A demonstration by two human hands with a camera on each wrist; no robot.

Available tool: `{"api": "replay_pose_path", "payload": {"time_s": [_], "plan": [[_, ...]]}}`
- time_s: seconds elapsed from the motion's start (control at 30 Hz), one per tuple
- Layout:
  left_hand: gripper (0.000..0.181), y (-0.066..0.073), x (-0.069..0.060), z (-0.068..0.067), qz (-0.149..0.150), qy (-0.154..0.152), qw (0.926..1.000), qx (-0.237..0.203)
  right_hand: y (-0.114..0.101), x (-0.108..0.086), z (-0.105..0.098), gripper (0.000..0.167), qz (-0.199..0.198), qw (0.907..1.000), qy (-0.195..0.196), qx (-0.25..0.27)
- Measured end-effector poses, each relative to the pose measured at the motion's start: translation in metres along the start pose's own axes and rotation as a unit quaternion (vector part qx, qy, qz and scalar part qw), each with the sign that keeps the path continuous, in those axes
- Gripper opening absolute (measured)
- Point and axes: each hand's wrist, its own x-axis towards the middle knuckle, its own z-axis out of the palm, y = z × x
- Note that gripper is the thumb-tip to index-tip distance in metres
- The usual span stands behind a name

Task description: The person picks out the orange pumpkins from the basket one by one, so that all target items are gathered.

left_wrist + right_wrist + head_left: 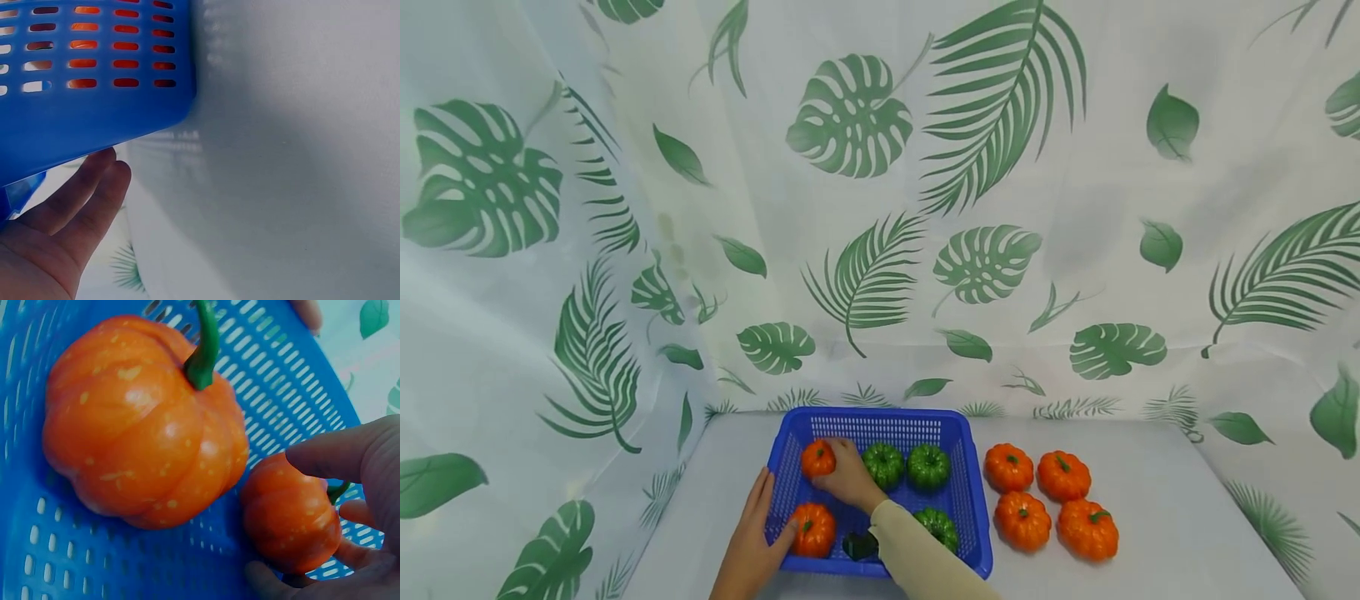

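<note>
Inside the blue plastic basket (973, 500), my right hand (850, 475) holds a small orange pumpkin (817, 458) in the back left corner. The right wrist view shows the thumb and fingers around this pumpkin (290, 515), its green stem pointing sideways. Nearer the front lies a larger orange pumpkin (813, 530), filling much of that view. My left hand (752, 533) is at the basket's left side, its thumb by the front left rim. In the left wrist view its straight fingers (103, 194) touch the basket's outside.
Two green pumpkins (906, 467) sit in the back of the basket, another green pumpkin (937, 527) at the front right. A dark green object (860, 546) lies at the front, partly shadowed. Several orange pumpkins (1051, 504) stand on the white table right of the basket.
</note>
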Motion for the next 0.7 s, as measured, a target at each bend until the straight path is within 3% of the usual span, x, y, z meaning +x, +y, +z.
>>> {"api": "replay_pose_path", "payload": {"time_s": [0.23, 0.43, 0.7], "plan": [[0.088, -0.003, -0.001, 0.0, 0.024, 0.006, 0.9996, -0.013, 0.009, -0.002, 0.007, 0.061, -0.011, 0.9996, 0.025, -0.004], [0.086, -0.013, -0.006, 0.006, 0.036, 0.016, 0.999, -0.02, 0.015, -0.006, 0.016, 0.058, 0.004, 0.9995, 0.031, 0.007], [0.089, -0.005, 0.005, 0.002, 0.015, 0.015, 0.9992, -0.035, 0.013, 0.008, 0.01, 0.058, 0.01, 0.9989, 0.042, -0.016]]}}
